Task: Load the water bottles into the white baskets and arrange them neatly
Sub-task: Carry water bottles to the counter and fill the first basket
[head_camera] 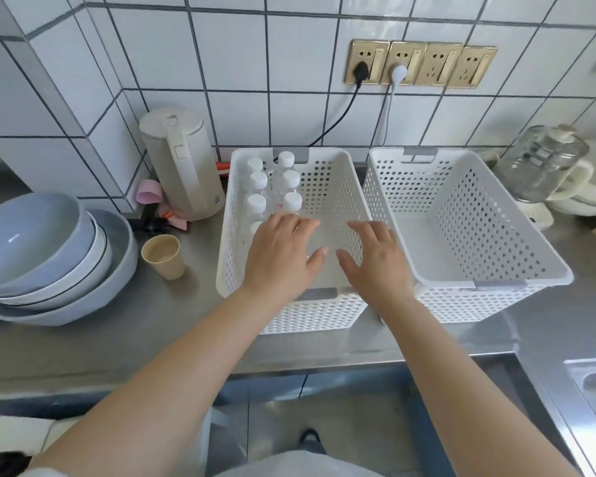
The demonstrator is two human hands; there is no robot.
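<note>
Left basket point(291, 304): stands on the steel counter point(117, 332) near its front edge; water bottles point(272, 187) stand upright in two rows along its left wall, from the back corner forward. At least six white caps show; a seventh may sit under the left hand.
Right basket point(496, 280): just beside the left one, nothing visible inside.
Left hand point(279, 256): fingers spread and relaxed over the nearest bottles, gripping nothing.
Right hand point(375, 259): fingers loose, hovering over the left basket's bare right half, holding nothing.
Progress: judged under halfway; the left basket's right half and the whole right basket are unfilled.
Supply: no loose bottles in view.
</note>
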